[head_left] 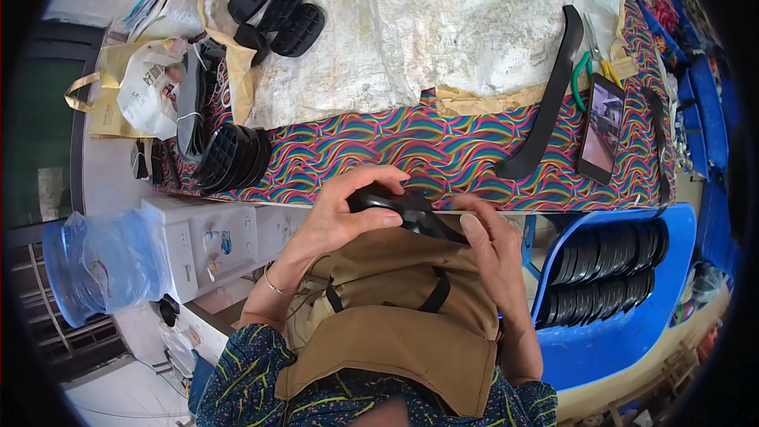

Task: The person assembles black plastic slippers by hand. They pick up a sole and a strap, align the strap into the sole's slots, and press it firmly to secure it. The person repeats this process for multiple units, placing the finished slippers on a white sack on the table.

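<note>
Left hand [336,209] turned inward, thumb and fingers pinching a glossy black molded piece [421,220] above the brown apron [387,340], near the patterned tablecloth [348,142]. Right hand [496,249] half-curled at its right end; grip unclear. White bag [141,103]: dark print.

Ahead of right hand [496,247]: free lane over patterned cloth [356,146], between black stack [231,160] left and curved black strip [553,103] right. Strip, then phone [602,130], obstruct rightward sweep. Blue tub [609,356] blocks lower right.
</note>
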Demonstrator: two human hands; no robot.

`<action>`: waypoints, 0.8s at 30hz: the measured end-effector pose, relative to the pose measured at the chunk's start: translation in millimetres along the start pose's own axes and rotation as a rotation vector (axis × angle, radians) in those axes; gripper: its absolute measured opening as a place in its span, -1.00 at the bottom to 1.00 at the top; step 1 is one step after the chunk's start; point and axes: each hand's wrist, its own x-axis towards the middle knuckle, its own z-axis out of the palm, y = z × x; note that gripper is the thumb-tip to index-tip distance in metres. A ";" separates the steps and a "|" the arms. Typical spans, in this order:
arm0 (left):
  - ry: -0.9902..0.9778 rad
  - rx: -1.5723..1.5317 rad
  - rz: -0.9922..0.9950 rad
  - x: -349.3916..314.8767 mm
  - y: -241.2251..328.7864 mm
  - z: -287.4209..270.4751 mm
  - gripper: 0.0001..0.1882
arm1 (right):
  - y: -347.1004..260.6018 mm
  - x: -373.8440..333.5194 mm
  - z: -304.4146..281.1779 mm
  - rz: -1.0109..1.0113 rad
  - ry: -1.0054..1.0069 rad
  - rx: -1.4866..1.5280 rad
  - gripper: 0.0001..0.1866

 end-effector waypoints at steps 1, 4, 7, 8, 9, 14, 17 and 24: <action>-0.008 0.017 -0.001 0.1 2.9 0.9 -0.51 | 11.9 2.3 -0.7 -0.031 -0.072 0.101 -0.62; -0.022 0.062 0.006 1.5 5.8 0.9 -0.48 | 33.5 15.1 -1.8 0.180 -0.394 0.338 -0.66; -0.026 0.098 0.023 1.8 4.1 -0.8 -0.44 | 29.4 16.6 1.7 0.215 -0.356 0.541 -0.75; -0.021 0.117 0.034 0.8 -0.6 -2.1 -0.43 | 22.9 13.4 0.9 0.080 -0.282 0.405 -0.79; -0.018 0.138 0.046 0.0 -4.1 -2.4 -0.41 | 11.7 5.6 -1.4 -0.054 -0.207 0.269 -0.83; 0.053 -0.080 -0.030 -5.0 -16.8 -1.7 -0.30 | -2.1 -5.4 -1.4 -0.258 -0.048 -0.006 -0.87; 0.068 -0.110 -0.024 -4.1 -19.9 -1.7 -0.27 | 13.9 1.7 -1.2 -0.142 -0.034 0.084 -0.86; 0.080 -0.125 -0.042 0.4 -17.0 -1.2 -0.23 | 30.9 18.8 9.4 0.029 -0.038 0.209 -0.84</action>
